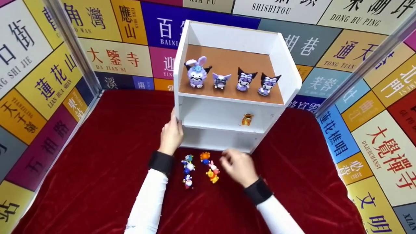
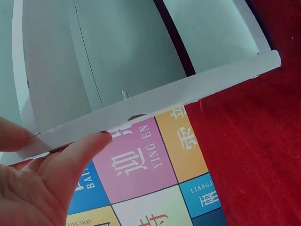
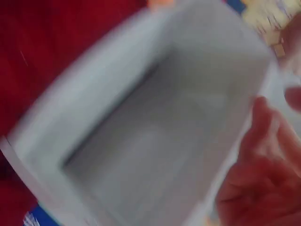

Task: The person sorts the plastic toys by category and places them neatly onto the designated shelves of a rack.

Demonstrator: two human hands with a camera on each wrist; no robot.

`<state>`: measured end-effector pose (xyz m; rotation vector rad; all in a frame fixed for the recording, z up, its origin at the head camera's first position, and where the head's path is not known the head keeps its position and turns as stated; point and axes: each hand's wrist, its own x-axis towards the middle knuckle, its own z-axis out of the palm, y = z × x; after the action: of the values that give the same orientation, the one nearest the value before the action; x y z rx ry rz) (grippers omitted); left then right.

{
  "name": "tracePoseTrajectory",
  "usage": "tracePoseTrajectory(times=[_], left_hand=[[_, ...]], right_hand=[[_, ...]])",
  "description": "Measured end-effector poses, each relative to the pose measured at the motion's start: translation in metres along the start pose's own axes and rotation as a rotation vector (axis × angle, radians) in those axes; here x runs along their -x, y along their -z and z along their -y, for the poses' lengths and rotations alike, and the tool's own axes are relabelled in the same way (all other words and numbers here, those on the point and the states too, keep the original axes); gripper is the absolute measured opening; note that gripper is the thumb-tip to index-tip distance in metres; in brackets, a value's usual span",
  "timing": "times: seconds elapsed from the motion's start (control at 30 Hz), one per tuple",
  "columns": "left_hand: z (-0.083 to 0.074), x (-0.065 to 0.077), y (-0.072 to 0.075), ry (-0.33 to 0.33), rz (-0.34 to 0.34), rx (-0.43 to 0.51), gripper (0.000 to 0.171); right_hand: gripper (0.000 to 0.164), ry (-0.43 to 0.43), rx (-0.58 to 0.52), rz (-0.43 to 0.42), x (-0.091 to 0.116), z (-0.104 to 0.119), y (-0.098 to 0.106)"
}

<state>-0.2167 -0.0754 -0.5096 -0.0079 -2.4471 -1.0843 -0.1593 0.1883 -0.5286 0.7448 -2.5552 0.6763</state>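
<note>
My left hand [image 1: 171, 135] grips the left side panel of a white shelf unit [image 1: 230, 99]; in the left wrist view the panel edge lies between thumb and fingers. Over the red cloth, just in front of the unit, is my right hand [image 1: 240, 166], fingers loosely bent and nothing visible in them. Close to its left lie a yellow bear figurine [image 1: 212, 176], a pink rabbit figurine [image 1: 213, 166] and an orange-headed figurine [image 1: 205, 157]. Farther left are several blue-and-white figurines [image 1: 188, 167]. A tiger figurine [image 1: 247, 119] stands on the middle shelf. The right wrist view is blurred.
Several purple-and-white figurines, among them a large rabbit-eared one [image 1: 197, 73], stand on the brown top shelf [image 1: 227, 58]. Red velvet cloth [image 1: 97, 169] covers the surface. Walls with coloured sign panels [image 1: 118, 61] and metal posts [image 1: 76, 48] enclose it.
</note>
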Motion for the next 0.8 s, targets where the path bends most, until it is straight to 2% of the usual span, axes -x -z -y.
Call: tracePoseTrajectory(times=[0.13, 0.23, 0.37, 0.63, 0.8], left_hand=[[0.001, -0.001, 0.000, 0.005, -0.005, -0.006, 0.054], [0.002, -0.001, -0.001, 0.000, -0.010, -0.009, 0.054], [0.001, 0.000, -0.002, -0.007, -0.001, -0.007, 0.053], [0.000, 0.000, -0.001, 0.001, 0.003, 0.004, 0.054], [0.000, 0.000, 0.000, 0.004, 0.005, 0.003, 0.054]], right_hand=[[0.032, -0.056, 0.058, 0.284, 0.020, 0.006, -0.029], [0.039, -0.057, 0.077, 0.369, 0.031, 0.009, -0.044], [0.037, -0.072, 0.074, 0.361, 0.040, 0.010, -0.052], [0.030, -0.128, -0.042, 0.339, 0.045, 0.010, -0.056], [0.025, -0.122, -0.047, 0.319, 0.045, 0.009, -0.057]])
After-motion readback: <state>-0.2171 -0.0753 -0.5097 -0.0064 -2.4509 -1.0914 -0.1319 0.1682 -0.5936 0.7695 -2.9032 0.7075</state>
